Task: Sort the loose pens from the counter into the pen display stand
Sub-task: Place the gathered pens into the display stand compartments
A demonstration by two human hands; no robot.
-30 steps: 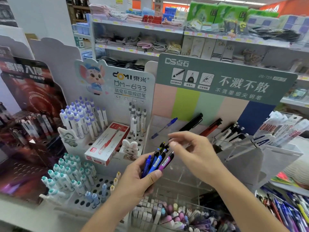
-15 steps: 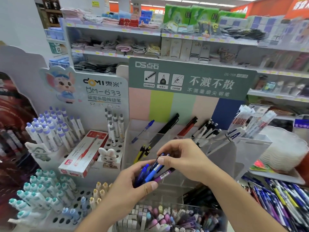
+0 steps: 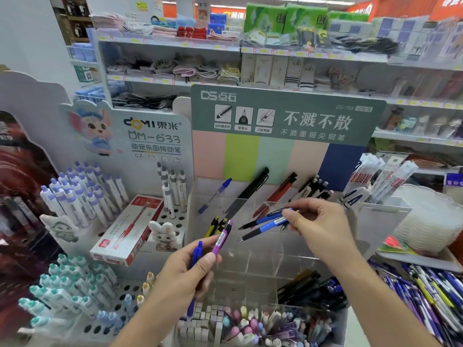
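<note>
My left hand [image 3: 185, 274] grips a purple pen [image 3: 222, 238] and a blue pen [image 3: 196, 252], both pointing up in front of the clear acrylic pen display stand [image 3: 265, 259]. My right hand [image 3: 317, 222] pinches two blue-and-black pens [image 3: 263, 225] by their rear ends, their tips aimed left over the stand's middle compartments. In the stand's back row lean a blue capped pen [image 3: 215, 195], a black pen [image 3: 249, 191], a red pen [image 3: 276, 194] and several black pens [image 3: 313, 187]. Yellow-and-black pens [image 3: 215, 225] stand in a lower slot.
A white DM-633 stand [image 3: 105, 221] with lilac and teal pens and a red pen box [image 3: 127, 230] is at the left. A bin of erasers and small pens [image 3: 250, 324] sits in front. Loose pens [image 3: 431, 294] lie at the lower right. Packaged pens [image 3: 375, 181] lean at the right.
My right hand pulled two blue pens out of the bundle in my left hand and moved them up and right. The left hand keeps the purple and one blue pen.
</note>
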